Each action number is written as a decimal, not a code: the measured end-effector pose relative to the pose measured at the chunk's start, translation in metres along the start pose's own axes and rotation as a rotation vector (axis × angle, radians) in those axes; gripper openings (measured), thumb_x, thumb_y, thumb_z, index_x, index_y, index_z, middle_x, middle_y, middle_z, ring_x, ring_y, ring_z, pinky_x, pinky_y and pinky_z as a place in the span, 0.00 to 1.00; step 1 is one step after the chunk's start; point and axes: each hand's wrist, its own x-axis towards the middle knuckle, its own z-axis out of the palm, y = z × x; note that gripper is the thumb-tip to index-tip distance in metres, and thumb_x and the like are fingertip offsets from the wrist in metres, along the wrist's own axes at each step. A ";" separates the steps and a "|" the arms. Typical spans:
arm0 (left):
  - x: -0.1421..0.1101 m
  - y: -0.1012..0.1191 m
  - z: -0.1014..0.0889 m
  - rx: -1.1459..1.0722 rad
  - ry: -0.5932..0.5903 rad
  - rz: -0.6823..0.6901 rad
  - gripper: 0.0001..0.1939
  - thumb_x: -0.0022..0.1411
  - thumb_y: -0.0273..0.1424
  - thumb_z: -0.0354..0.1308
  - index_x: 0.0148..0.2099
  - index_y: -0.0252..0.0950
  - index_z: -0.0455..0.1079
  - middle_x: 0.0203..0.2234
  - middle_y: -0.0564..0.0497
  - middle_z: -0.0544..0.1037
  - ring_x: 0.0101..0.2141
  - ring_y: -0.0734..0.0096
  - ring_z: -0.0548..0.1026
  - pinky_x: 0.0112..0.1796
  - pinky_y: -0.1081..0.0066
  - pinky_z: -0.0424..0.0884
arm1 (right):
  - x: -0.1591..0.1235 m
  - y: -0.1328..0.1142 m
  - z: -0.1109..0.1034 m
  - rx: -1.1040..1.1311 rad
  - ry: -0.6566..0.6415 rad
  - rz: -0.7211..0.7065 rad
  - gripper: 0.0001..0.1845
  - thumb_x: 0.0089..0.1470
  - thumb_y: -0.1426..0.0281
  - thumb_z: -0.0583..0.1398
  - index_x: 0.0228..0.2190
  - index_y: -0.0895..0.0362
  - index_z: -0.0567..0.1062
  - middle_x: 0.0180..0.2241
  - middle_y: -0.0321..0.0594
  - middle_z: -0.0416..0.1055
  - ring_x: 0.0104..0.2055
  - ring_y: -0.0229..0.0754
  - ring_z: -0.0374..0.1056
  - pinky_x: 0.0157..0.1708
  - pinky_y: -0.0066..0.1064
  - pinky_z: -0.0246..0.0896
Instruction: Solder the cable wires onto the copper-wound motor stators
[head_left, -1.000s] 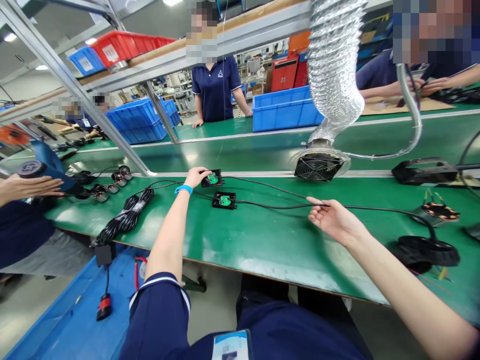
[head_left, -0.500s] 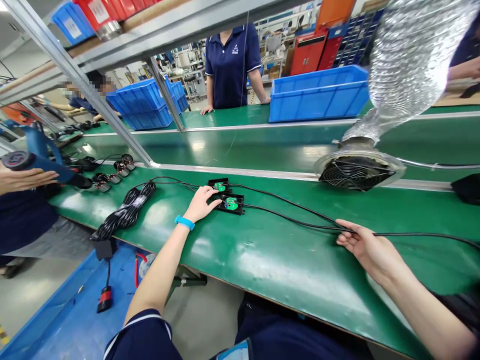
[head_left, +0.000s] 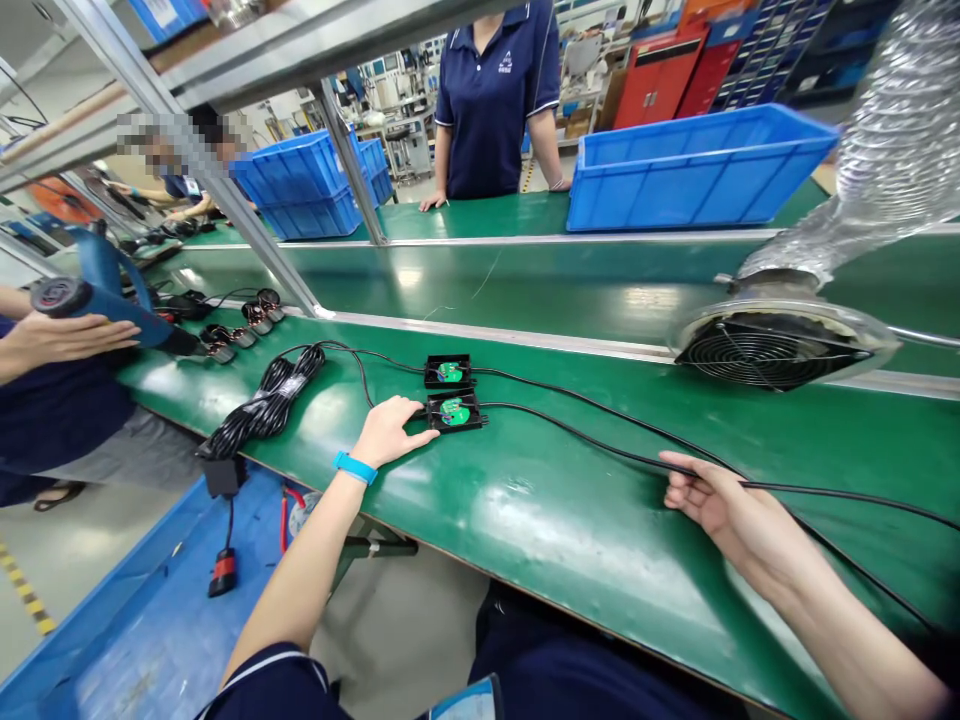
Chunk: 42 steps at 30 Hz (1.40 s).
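Two small black boxes with green circuit boards lie on the green table (head_left: 540, 510): a far box (head_left: 448, 372) and a near box (head_left: 455, 411). My left hand (head_left: 388, 432), with a blue wristband, lies flat on the table, its fingertips touching the near box's left edge; it holds nothing. Thin black cables (head_left: 600, 425) run from both boxes to the right. My right hand (head_left: 724, 505) rests palm-up on the table, fingers loosely curled around one of those cables.
A bundled black cord (head_left: 262, 405) lies left of the boxes. At the far left a person's hand holds a blue heat gun (head_left: 97, 295) near several small coils (head_left: 240, 325). A fan on a silver duct (head_left: 772, 345) sits right; blue bins (head_left: 694, 170) and another person stand behind the conveyor.
My left hand left the far box, touched the near box and now lies flat at its left edge. My right hand has sunk toward me along the cable. The camera tilted down.
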 end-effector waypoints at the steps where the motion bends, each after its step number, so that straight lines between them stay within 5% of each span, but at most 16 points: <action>1: -0.003 -0.005 -0.002 0.014 0.008 -0.014 0.26 0.63 0.54 0.60 0.49 0.37 0.74 0.37 0.45 0.79 0.39 0.58 0.76 0.42 0.60 0.73 | -0.001 0.000 0.005 0.004 -0.030 0.020 0.25 0.40 0.60 0.73 0.39 0.62 0.83 0.29 0.44 0.71 0.29 0.41 0.69 0.29 0.26 0.75; 8: -0.004 -0.032 -0.016 0.056 0.038 -0.054 0.32 0.63 0.52 0.60 0.60 0.36 0.69 0.49 0.40 0.75 0.51 0.51 0.72 0.55 0.55 0.68 | 0.000 0.006 0.018 0.077 -0.056 0.070 0.22 0.43 0.64 0.73 0.39 0.62 0.83 0.30 0.44 0.69 0.30 0.40 0.67 0.29 0.25 0.74; 12: 0.009 -0.012 -0.016 0.030 0.029 -0.037 0.45 0.63 0.50 0.61 0.74 0.38 0.50 0.68 0.38 0.59 0.68 0.46 0.57 0.67 0.47 0.51 | -0.003 0.012 0.016 0.099 -0.032 0.026 0.21 0.44 0.63 0.72 0.39 0.63 0.83 0.29 0.43 0.69 0.30 0.40 0.67 0.29 0.25 0.74; 15: 0.026 0.016 -0.008 0.012 -0.011 0.015 0.55 0.60 0.56 0.61 0.77 0.38 0.40 0.72 0.39 0.51 0.71 0.46 0.49 0.70 0.47 0.41 | -0.008 0.019 0.017 0.073 -0.022 -0.038 0.24 0.43 0.59 0.73 0.38 0.63 0.83 0.28 0.42 0.70 0.30 0.39 0.67 0.29 0.24 0.73; 19: 0.046 0.037 0.012 0.048 -0.027 0.014 0.53 0.59 0.61 0.60 0.74 0.34 0.51 0.65 0.34 0.66 0.65 0.45 0.62 0.67 0.47 0.51 | -0.010 0.022 0.018 0.049 -0.022 -0.090 0.25 0.45 0.57 0.73 0.39 0.62 0.82 0.28 0.41 0.71 0.30 0.38 0.68 0.30 0.23 0.73; 23: 0.046 0.034 0.022 0.088 0.003 0.022 0.44 0.60 0.58 0.60 0.69 0.36 0.62 0.58 0.36 0.72 0.59 0.46 0.69 0.64 0.48 0.56 | -0.008 0.014 0.013 0.103 0.030 -0.002 0.13 0.52 0.67 0.67 0.38 0.62 0.83 0.32 0.47 0.75 0.33 0.41 0.73 0.33 0.25 0.77; 28: 0.023 0.021 0.015 0.058 0.041 0.056 0.51 0.56 0.60 0.63 0.72 0.38 0.56 0.62 0.36 0.68 0.65 0.45 0.63 0.67 0.46 0.50 | -0.009 0.002 -0.004 0.189 0.187 0.162 0.08 0.54 0.73 0.60 0.33 0.60 0.80 0.45 0.54 0.77 0.39 0.51 0.78 0.34 0.34 0.82; 32: 0.010 0.012 0.010 -0.062 0.233 -0.065 0.67 0.51 0.65 0.62 0.77 0.37 0.32 0.71 0.32 0.53 0.70 0.42 0.52 0.69 0.43 0.45 | -0.013 -0.007 -0.025 0.259 0.237 0.255 0.15 0.54 0.74 0.57 0.43 0.59 0.77 0.51 0.60 0.75 0.42 0.55 0.79 0.32 0.38 0.82; 35: 0.011 0.006 0.008 -0.163 0.412 -0.091 0.70 0.50 0.68 0.58 0.77 0.38 0.25 0.73 0.33 0.46 0.72 0.42 0.46 0.69 0.44 0.44 | -0.018 -0.018 -0.038 0.328 0.325 0.272 0.28 0.56 0.72 0.54 0.58 0.61 0.70 0.56 0.61 0.71 0.42 0.55 0.78 0.27 0.37 0.82; 42: 0.014 -0.010 0.007 -0.308 0.774 -0.144 0.46 0.70 0.61 0.32 0.77 0.38 0.34 0.71 0.35 0.54 0.69 0.51 0.56 0.67 0.50 0.53 | -0.028 -0.036 -0.029 0.367 0.406 0.261 0.34 0.62 0.73 0.50 0.68 0.65 0.57 0.64 0.58 0.62 0.46 0.47 0.77 0.31 0.27 0.82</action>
